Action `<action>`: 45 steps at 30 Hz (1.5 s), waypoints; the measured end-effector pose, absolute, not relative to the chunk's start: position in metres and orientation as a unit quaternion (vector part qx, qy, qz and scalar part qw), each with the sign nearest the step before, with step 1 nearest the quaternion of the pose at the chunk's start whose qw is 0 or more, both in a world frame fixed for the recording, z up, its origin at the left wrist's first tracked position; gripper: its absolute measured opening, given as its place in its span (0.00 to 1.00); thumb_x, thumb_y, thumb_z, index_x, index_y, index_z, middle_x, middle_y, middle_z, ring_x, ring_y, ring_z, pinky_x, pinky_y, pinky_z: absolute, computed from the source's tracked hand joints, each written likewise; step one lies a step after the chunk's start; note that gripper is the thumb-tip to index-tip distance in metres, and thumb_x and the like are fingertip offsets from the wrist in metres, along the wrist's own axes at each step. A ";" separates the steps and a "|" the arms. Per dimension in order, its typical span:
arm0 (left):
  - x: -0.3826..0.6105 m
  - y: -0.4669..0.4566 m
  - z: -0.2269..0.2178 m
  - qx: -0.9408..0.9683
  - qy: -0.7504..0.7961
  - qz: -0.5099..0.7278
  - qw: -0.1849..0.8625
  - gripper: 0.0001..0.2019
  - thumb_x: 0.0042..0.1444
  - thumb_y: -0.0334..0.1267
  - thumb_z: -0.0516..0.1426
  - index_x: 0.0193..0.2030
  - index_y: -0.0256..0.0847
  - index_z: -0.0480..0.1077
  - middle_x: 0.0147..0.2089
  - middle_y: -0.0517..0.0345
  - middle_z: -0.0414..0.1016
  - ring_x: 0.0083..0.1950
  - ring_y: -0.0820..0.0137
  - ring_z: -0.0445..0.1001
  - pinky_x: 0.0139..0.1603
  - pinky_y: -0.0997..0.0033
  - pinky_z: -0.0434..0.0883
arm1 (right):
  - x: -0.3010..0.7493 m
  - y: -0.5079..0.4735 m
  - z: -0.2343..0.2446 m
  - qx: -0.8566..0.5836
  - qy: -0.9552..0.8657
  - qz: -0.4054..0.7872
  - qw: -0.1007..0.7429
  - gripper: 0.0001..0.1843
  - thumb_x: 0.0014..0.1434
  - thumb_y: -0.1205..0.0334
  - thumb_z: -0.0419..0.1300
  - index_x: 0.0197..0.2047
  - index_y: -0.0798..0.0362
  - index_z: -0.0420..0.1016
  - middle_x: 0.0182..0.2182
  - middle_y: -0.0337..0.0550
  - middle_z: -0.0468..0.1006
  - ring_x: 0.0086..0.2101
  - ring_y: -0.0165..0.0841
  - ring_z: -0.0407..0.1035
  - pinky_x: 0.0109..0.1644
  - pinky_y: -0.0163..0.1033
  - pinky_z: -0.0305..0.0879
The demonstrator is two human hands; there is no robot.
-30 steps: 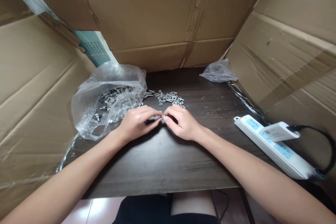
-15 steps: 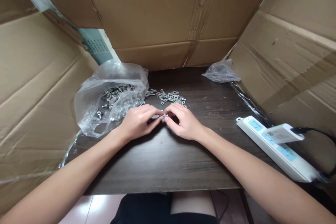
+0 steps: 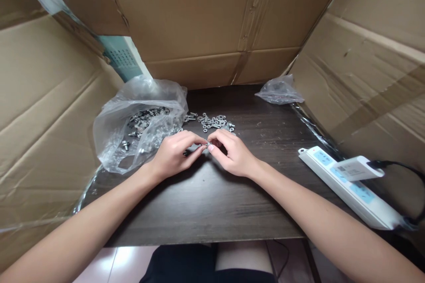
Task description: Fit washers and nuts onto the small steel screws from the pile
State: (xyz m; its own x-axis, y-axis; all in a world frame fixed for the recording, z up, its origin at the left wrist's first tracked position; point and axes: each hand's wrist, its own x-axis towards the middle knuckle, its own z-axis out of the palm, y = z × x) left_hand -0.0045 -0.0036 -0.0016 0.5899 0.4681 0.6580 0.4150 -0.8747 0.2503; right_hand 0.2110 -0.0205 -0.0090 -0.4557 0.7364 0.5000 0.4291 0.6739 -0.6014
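My left hand point(image 3: 177, 152) and my right hand point(image 3: 230, 152) meet above the middle of the dark table. Thumb and fingers of both are pinched around a small metal screw point(image 3: 208, 143), mostly covered by the fingertips. Whether a nut or washer sits on it is too small to tell. Just beyond the fingers lies a loose pile of screws, nuts and washers point(image 3: 216, 121). Beside my left hand an open clear plastic bag point(image 3: 111, 130) holds many assembled bolts point(image 3: 146, 119).
A white power strip point(image 3: 352, 190) with a plugged-in white adapter point(image 3: 358, 169) and black cable lies at the right. Another clear plastic bag point(image 3: 280, 89) rests at the back right. Cardboard walls point(image 3: 206, 13) enclose the table point(image 3: 206, 212) at the back and both sides.
Both hands stay in place, still pinching. My right thumb and fingers have shifted slightly over the screw, so less of it shows.
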 end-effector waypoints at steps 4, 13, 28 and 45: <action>-0.005 -0.003 -0.003 0.889 0.250 0.381 0.040 0.03 0.66 0.33 0.59 0.42 0.37 0.74 0.37 0.55 0.81 0.36 0.70 0.78 0.39 0.71 0.74 | 0.211 -0.021 -0.010 -0.347 -0.827 0.215 0.386 0.04 0.68 0.65 0.53 0.39 0.52 0.66 0.33 0.42 0.72 0.35 0.35 0.66 0.41 0.41 0.62; -0.003 -0.004 -0.001 0.883 0.249 0.394 0.048 0.02 0.66 0.33 0.60 0.43 0.37 0.74 0.38 0.54 0.82 0.37 0.70 0.78 0.41 0.71 0.74 | 0.211 -0.022 -0.007 -0.358 -0.827 0.224 0.371 0.06 0.71 0.63 0.51 0.42 0.51 0.67 0.35 0.43 0.73 0.37 0.36 0.67 0.44 0.43 0.63; 0.000 -0.005 -0.003 0.881 0.255 0.391 0.076 0.04 0.66 0.33 0.59 0.44 0.37 0.75 0.40 0.54 0.83 0.37 0.73 0.80 0.39 0.76 0.76 | 0.210 -0.019 -0.013 -0.370 -0.843 0.186 0.344 0.15 0.73 0.62 0.46 0.34 0.51 0.66 0.31 0.42 0.73 0.33 0.36 0.65 0.43 0.43 0.60; -0.001 -0.006 -0.002 0.882 0.245 0.397 0.066 0.04 0.67 0.33 0.59 0.45 0.37 0.76 0.40 0.53 0.84 0.39 0.71 0.82 0.41 0.74 0.78 | 0.211 -0.022 -0.009 -0.353 -0.811 0.233 0.405 0.03 0.65 0.65 0.55 0.37 0.51 0.67 0.31 0.40 0.72 0.33 0.34 0.67 0.39 0.41 0.63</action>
